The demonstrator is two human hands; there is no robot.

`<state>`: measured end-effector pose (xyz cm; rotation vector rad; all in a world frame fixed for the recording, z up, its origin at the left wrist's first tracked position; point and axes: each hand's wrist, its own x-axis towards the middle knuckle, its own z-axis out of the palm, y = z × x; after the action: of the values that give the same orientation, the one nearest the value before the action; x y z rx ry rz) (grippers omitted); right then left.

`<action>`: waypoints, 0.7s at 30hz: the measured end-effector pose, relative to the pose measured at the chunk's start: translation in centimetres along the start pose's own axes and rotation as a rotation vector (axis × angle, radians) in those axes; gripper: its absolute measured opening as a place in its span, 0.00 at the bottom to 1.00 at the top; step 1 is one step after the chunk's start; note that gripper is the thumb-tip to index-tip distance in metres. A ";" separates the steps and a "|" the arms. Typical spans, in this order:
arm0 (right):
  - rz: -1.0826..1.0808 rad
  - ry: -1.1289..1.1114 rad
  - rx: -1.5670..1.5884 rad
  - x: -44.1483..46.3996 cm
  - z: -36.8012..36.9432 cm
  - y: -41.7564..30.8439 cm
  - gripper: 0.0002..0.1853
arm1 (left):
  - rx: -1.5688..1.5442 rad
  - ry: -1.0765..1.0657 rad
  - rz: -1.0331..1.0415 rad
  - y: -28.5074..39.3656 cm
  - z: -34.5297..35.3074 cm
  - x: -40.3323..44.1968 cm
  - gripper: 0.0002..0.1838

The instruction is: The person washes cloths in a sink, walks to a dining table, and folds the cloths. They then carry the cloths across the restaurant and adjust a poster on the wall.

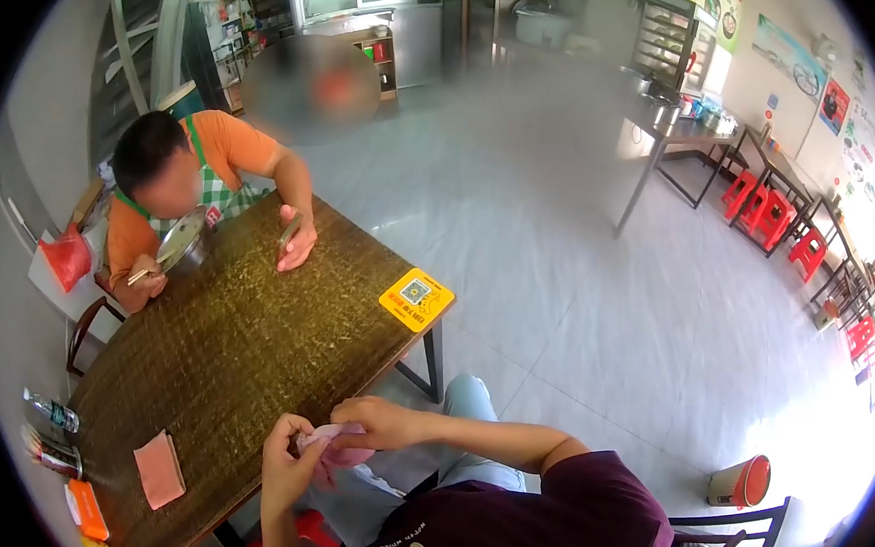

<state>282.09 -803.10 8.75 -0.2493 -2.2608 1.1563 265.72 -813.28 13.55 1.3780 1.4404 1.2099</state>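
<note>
Sits at the near edge of a long, brown wooden bench (260, 314), dressed in a dark maroon T-shirt (532, 513) and light blue jeans (465, 402). Grasps a crumpled, soft pink cloth (340, 450) with both hands, just beside the bench edge and above the lap. Pinches one side of the cloth between the bent fingers and thumb of the left hand (289, 461). Grips the other side from above with the curled right hand (372, 423), close beside the left.

Has, farther left on the bench, a folded pink cloth (159, 469) lying flat. Has along the far left edge a clear plastic bottle (52, 409), a container of thin sticks (58, 459) and an orange and white packet (87, 510). Has a yellow square card with a printed code (417, 300) on the bench corner to the right.

Shares the bench with a person in an orange shirt and green checked apron (215, 152), bent over a round metal bowl (190, 240), with chopsticks (139, 277) in one hand and a flat object (289, 233) in the other.
</note>
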 end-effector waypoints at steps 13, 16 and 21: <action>0.045 0.018 0.042 -2.4 -0.4 1.0 0.13 | -0.018 0.151 0.042 -0.1 -1.9 -1.3 0.08; 0.053 0.074 0.006 -3.5 0.1 2.0 0.14 | 0.091 0.100 0.024 0.3 -1.6 -1.3 0.07; 0.140 0.101 -0.071 -5.2 -1.6 1.5 0.13 | 0.141 0.041 0.070 -0.1 -0.7 -1.5 0.06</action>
<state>287.12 -803.20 6.17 -0.4910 -2.2266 1.1080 265.12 -814.82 13.48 1.5183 1.5423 1.2056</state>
